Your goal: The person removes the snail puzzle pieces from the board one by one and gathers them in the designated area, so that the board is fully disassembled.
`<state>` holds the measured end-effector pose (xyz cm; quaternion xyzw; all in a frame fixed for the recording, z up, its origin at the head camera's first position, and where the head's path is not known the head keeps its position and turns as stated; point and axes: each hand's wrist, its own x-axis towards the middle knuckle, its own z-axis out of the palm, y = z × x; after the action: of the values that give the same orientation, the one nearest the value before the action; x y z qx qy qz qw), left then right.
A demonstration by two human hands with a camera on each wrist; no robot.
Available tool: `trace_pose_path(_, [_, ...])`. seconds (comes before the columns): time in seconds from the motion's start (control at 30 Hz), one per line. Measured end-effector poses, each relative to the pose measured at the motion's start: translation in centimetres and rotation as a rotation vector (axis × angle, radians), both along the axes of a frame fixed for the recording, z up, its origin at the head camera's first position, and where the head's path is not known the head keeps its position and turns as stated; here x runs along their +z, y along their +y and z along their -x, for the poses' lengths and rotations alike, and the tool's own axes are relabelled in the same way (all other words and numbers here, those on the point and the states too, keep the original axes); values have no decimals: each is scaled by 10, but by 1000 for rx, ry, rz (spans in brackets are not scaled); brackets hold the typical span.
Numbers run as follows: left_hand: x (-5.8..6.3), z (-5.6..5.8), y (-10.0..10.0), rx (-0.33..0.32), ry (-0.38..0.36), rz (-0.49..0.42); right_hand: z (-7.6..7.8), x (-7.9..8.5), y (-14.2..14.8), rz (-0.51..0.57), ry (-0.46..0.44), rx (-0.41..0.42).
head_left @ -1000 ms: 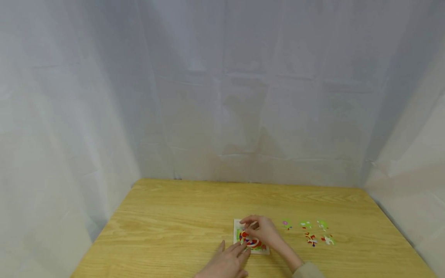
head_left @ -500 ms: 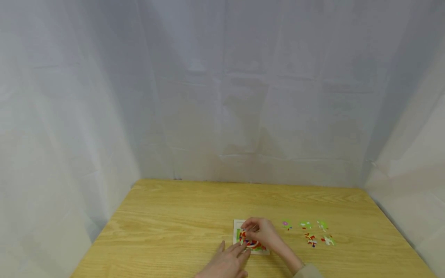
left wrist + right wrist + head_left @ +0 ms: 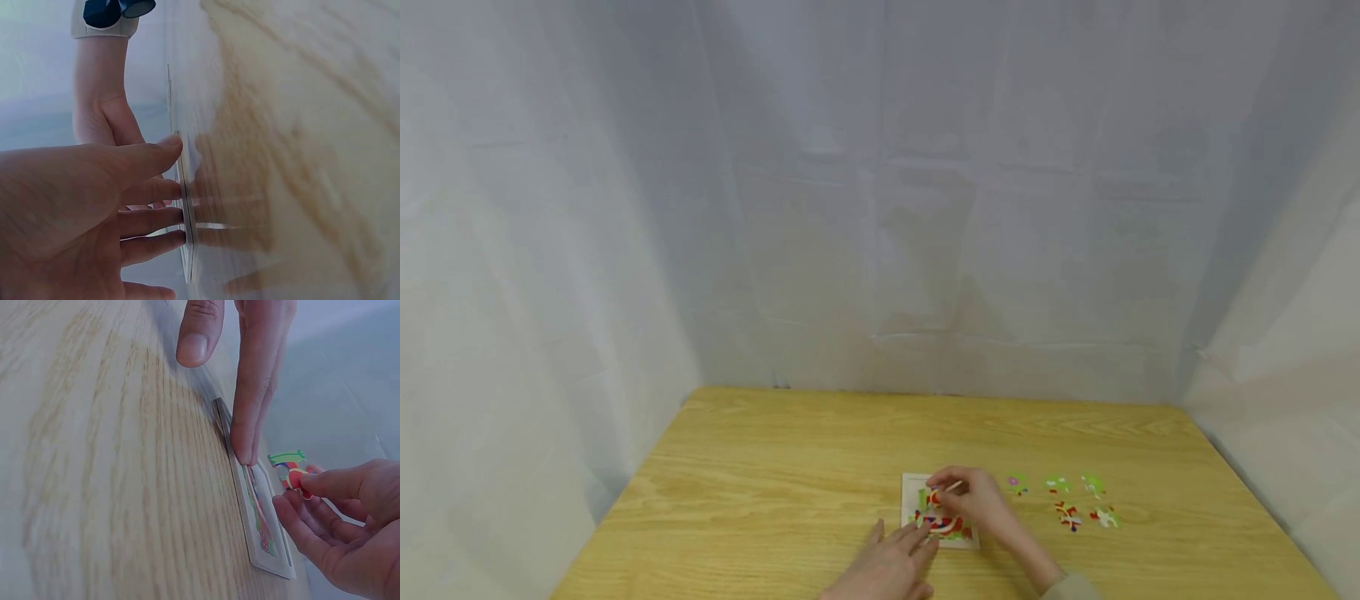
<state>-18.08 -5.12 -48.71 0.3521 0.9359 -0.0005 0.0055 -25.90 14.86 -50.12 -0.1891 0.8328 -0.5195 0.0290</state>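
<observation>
My left hand (image 3: 887,567) rests with straight fingers on the near left part of a puzzle board (image 3: 910,486), which has a pale border and several red, green and blue pieces in it. In the left wrist view the fingertips touch the thin board (image 3: 189,256). My right hand (image 3: 973,500) pinches a jigsaw piece (image 3: 933,498) between thumb and fingers over the board's upper part. In the right wrist view this red, green and yellow jigsaw piece (image 3: 289,473) is tilted and held apart from the board (image 3: 275,565).
Several loose jigsaw pieces lie on the wooden table (image 3: 760,475) to the right of the board, among them a green one with a pink flower (image 3: 1017,482) and a red and white one (image 3: 1067,516). Pale sheeting (image 3: 850,250) hangs behind and at both sides.
My right hand has shifted slightly right and away from the picture, and the pinched jigsaw piece now shows raised above the board. The left hand stays in place.
</observation>
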Motion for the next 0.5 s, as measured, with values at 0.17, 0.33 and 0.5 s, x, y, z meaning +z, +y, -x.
trace_pose_path(0.17, [1, 1, 0, 4, -13, -5, 1, 1, 8, 42, -9, -12])
trace_pose_path(0.33, [0, 1, -1, 8, -20, -5, 1, 2, 15, 56, -11, -14])
trace_pose_path(0.5, [0, 2, 0, 5, -3, -1, 0, 3, 21, 71, -10, -26])
